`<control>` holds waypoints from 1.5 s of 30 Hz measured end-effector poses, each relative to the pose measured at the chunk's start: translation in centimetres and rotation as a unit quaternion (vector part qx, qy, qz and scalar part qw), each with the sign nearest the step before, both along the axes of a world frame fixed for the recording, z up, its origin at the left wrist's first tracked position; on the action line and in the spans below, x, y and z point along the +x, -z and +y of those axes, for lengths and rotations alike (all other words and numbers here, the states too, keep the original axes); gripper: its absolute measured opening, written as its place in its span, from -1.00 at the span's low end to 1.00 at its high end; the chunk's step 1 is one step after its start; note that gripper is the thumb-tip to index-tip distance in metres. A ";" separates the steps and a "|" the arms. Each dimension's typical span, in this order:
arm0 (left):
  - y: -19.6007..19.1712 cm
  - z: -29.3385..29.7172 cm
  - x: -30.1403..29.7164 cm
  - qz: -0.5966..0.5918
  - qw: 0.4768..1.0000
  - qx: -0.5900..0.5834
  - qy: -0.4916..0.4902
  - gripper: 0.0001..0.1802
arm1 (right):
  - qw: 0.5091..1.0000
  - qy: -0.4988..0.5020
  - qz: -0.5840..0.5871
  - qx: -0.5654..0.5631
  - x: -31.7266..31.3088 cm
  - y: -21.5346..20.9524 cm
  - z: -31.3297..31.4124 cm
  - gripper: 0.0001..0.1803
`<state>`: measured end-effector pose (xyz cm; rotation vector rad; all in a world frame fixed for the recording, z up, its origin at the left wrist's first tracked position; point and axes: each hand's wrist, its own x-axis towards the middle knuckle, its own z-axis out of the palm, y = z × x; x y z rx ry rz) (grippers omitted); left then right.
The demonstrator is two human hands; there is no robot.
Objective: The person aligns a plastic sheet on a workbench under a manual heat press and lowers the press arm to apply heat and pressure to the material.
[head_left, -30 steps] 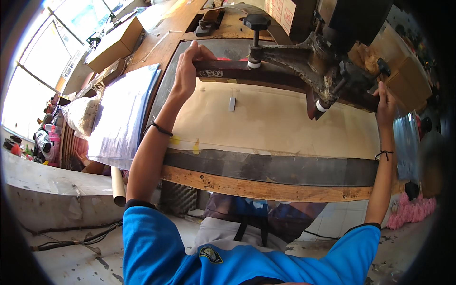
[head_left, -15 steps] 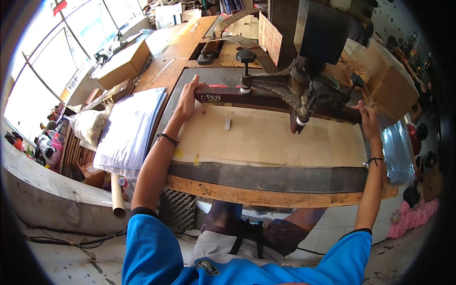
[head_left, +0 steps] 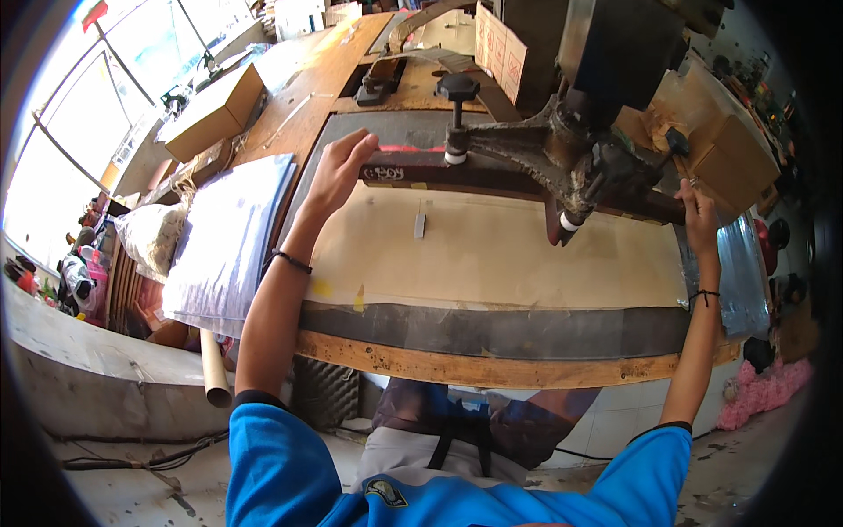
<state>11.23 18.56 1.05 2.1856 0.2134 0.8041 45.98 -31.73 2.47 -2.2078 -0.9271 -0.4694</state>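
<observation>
A long dark squeegee bar (head_left: 500,182) lies across a cream-coloured screen (head_left: 492,250) with dark borders. My left hand (head_left: 341,169) is closed at the bar's left end, its fingers curled and the fingertips partly hidden. At the other end, my right hand (head_left: 698,218) closes on the bar with the thumb upward. A greasy metal bracket (head_left: 527,145) with black knobs and white collars clamps the bar from above. Below the bar, a small pale strip (head_left: 420,226) rests on the screen. Yellow tape patches mark its near left part.
A wooden edge (head_left: 492,367) runs along the near side. Clear plastic sheets (head_left: 230,246) lie at the left, below a cardboard box (head_left: 215,112). Another open carton (head_left: 724,162) stands at the right beside wrapped plastic (head_left: 744,272). The dark machine head (head_left: 623,57) overhangs the bar.
My left hand has shifted slightly left and up, its fingers more curled. My right hand has moved a little right. The whole view has shifted slightly; the bar still spans the screen.
</observation>
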 end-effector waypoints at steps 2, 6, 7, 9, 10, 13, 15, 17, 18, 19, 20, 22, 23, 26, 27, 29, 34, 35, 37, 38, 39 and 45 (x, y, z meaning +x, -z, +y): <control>0.6 -0.1 0.5 -0.018 1.000 0.014 -0.004 -0.45 | 1.000 0.000 -0.010 0.020 0.6 0.5 -0.1 -0.33; -1.4 -0.9 -0.2 0.043 0.998 0.047 -0.006 -0.55 | 1.000 0.008 -0.018 0.005 0.7 0.4 0.1 -0.38; -1.3 -0.9 -0.3 0.041 0.998 0.044 -0.008 -0.56 | 0.999 0.010 -0.029 0.012 0.9 0.9 0.2 -0.39; -1.1 -1.0 -0.4 0.038 0.999 0.035 -0.012 -0.57 | 0.999 0.001 -0.028 0.029 0.9 1.1 0.5 -0.40; -1.1 -0.9 -0.4 0.040 0.998 0.040 -0.008 -0.57 | 0.999 -0.010 -0.017 0.041 0.9 1.1 0.7 -0.41; -1.5 -0.7 -0.2 0.037 0.997 0.061 0.000 -0.58 | 0.999 -0.024 -0.002 0.024 1.3 0.9 0.2 -0.44; -1.3 -1.0 -0.3 0.037 0.997 0.075 0.004 -0.58 | 0.999 -0.027 0.008 0.027 1.2 1.1 0.5 -0.45; -2.0 -0.8 -0.2 0.063 0.995 0.083 -0.007 -0.58 | 0.998 -0.030 0.016 0.058 1.1 0.7 0.7 -0.45; -2.5 -0.9 -0.1 0.075 0.994 0.084 -0.010 -0.58 | 0.998 -0.032 0.013 0.051 1.4 1.0 0.4 -0.46; -2.6 -1.4 -0.6 0.088 0.991 0.100 -0.015 -0.58 | 0.998 -0.033 0.009 0.044 1.8 1.6 -0.2 -0.46; -2.3 -1.3 -0.6 0.070 0.992 0.106 -0.016 -0.58 | 0.998 -0.039 0.008 0.041 1.7 1.8 0.2 -0.46; -1.6 -0.8 -0.4 0.033 0.992 0.119 -0.018 -0.59 | 0.997 -0.033 0.017 0.068 1.6 1.4 0.7 -0.47; -2.3 -1.1 -0.3 0.048 0.991 0.126 -0.027 -0.61 | 0.996 -0.027 0.021 0.078 1.3 1.2 0.8 -0.47; -1.8 -1.3 -0.6 0.064 0.991 0.117 -0.029 -0.61 | 0.998 -0.019 0.021 0.058 1.6 1.9 0.2 -0.49; -2.0 -1.3 -0.6 0.068 0.990 0.118 -0.030 -0.61 | 0.997 -0.018 0.019 0.071 1.4 1.8 0.5 -0.49; -2.5 -1.1 -0.3 0.073 0.990 0.120 -0.028 -0.61 | 0.995 -0.014 0.013 0.099 0.8 1.3 1.2 -0.49; -2.2 -1.3 -0.4 0.059 0.992 0.110 -0.015 -0.63 | 0.994 -0.013 0.038 0.102 1.4 1.6 1.1 -0.47; -2.6 -1.3 -0.4 0.066 0.993 0.101 -0.015 -0.62 | 0.993 -0.013 0.049 0.108 1.2 1.0 1.2 -0.46; -2.3 -1.3 -0.6 0.064 0.993 0.093 -0.015 -0.62 | 0.997 -0.018 0.045 0.054 2.0 1.3 0.0 -0.45; -2.2 -1.2 -0.4 0.056 0.994 0.098 -0.009 -0.62 | 0.998 -0.023 0.044 0.030 2.3 1.3 0.0 -0.45; -2.0 -1.1 -0.2 0.048 0.994 0.102 -0.003 -0.63 | 0.998 -0.032 0.020 0.048 2.3 1.6 -0.1 -0.45; -2.3 -1.3 -0.6 0.059 0.994 0.094 -0.005 -0.64 | 0.995 -0.045 0.062 0.066 1.5 1.2 0.2 -0.45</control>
